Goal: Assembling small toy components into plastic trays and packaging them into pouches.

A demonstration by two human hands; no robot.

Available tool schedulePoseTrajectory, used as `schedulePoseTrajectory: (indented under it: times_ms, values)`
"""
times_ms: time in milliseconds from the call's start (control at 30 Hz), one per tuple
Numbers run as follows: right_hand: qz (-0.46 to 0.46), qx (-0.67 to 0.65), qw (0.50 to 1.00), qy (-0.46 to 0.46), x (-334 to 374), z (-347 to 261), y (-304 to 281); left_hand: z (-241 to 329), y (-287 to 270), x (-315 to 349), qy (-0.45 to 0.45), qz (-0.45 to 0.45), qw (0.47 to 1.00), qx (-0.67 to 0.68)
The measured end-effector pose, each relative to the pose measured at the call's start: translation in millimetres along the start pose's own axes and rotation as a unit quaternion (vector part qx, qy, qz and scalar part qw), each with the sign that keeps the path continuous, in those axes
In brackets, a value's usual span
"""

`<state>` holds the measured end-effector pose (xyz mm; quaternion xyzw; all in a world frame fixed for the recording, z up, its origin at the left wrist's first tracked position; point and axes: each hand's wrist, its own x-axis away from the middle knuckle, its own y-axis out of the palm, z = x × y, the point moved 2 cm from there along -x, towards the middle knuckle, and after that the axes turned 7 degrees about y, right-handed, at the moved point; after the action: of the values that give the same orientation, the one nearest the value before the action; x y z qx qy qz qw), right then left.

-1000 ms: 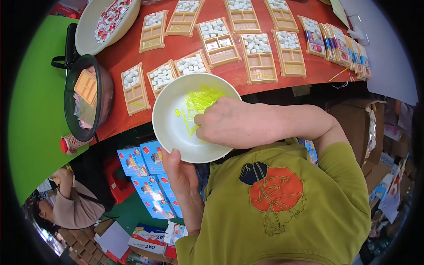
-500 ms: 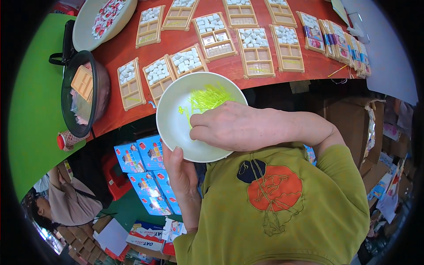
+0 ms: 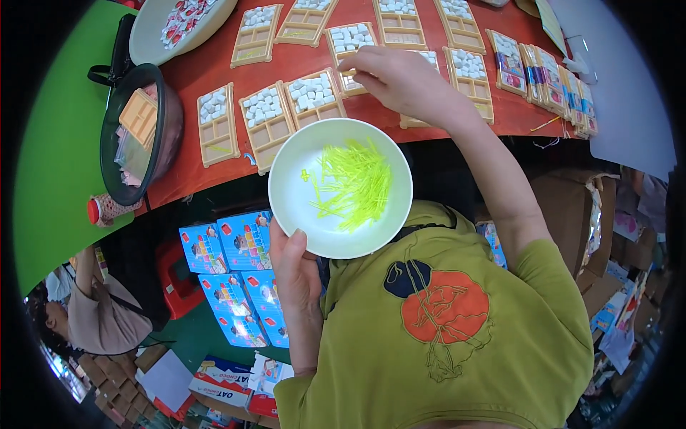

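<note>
My left hand (image 3: 294, 270) grips the near-left rim of a white bowl (image 3: 291, 204), thumb over the edge, holding it in front of my body. Thin yellow-green plastic sticks (image 3: 357, 182) lie heaped in the bowl's right half. Over the table, my right hand (image 3: 389, 80) is closed in a pinch above the lower compartments of a tan divided tray (image 3: 354, 92). Whatever lies between those fingertips is too small to make out. White blocks (image 3: 351, 37) fill that tray's top compartment.
More tan trays with white blocks (image 3: 261, 106) stand across the red table (image 3: 168, 175). Packed trays (image 3: 547, 68) line its right end. A dark basin (image 3: 107, 154) and a cream bowl (image 3: 139, 43) are at the left. Blue boxes (image 3: 236, 304) are stacked below; a person (image 3: 107, 311) sits lower left.
My right hand has left the sticks in the bowl and reached forward to a tray. The bowl has shifted slightly right with my left hand still on it.
</note>
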<state>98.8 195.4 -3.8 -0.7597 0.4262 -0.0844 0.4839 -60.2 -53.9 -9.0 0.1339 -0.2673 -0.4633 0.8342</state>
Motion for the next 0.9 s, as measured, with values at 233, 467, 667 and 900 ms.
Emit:
schedulePoseTrajectory:
  times_ms: [233,467,667,900]
  values:
    - [0.009,-0.055,0.998,-0.024,11.6,-8.0,-9.4,-2.4,10.7,1.2,-0.008,-0.001,1.000,0.018]
    - [-0.397,-0.065,0.910,-0.096,67.2,-76.4,-36.9,-13.5,26.7,-9.4,-0.056,-0.055,0.997,0.012]
    - [-0.412,-0.037,0.908,-0.070,79.5,-66.6,-40.8,-20.5,40.5,-13.3,-0.076,-0.093,0.993,0.018]
    - [-0.160,-0.292,0.943,0.019,42.5,-26.3,-63.7,-20.5,48.2,-20.6,-0.069,-0.082,0.994,0.006]
